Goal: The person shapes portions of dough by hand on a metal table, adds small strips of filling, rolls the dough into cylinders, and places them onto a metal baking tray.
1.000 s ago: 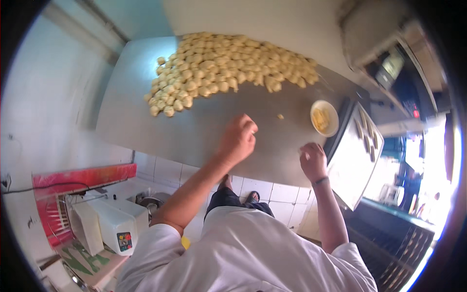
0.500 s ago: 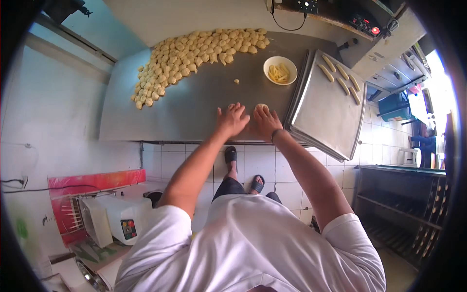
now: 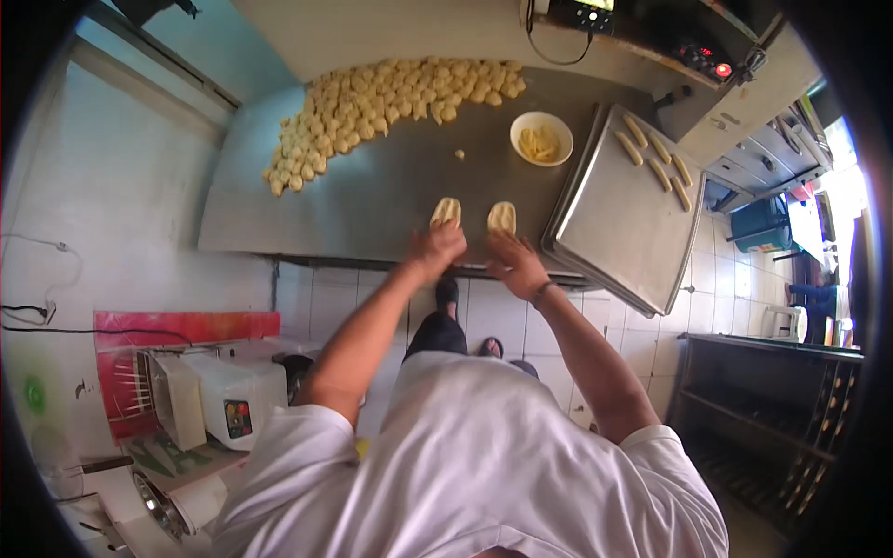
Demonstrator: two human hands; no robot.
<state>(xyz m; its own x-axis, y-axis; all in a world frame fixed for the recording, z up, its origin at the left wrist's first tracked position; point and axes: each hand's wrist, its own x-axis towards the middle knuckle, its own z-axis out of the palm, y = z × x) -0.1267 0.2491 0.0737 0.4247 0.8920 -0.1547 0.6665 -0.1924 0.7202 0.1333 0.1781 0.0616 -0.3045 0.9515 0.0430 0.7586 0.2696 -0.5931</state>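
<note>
Two flattened, oblong dough pieces lie side by side near the front edge of the metal table [image 3: 363, 209]. My left hand [image 3: 435, 250] rests its fingertips at the near end of the left dough piece [image 3: 447, 210], fingers stretched out and somewhat blurred. At the near end of the right dough piece [image 3: 502, 217], my right hand [image 3: 517, 264] lies with its fingers extended, covering that end. Both pieces show dents along their tops. Beyond them sits one tiny dough bit [image 3: 459, 154].
Many dough balls [image 3: 372, 102] crowd the table's far left. A white bowl [image 3: 542, 162] of pale yellow strips stands right of centre. Stacked metal trays [image 3: 614, 232] with several dough sticks [image 3: 659, 175] lie at the right. A dark rack [image 3: 763, 391] stands lower right, a white machine [image 3: 244, 395] lower left.
Both hands have slid back toward me. The dough beneath them, mostly hidden before, now shows as two long flattened pieces. My view has shifted slightly.
</note>
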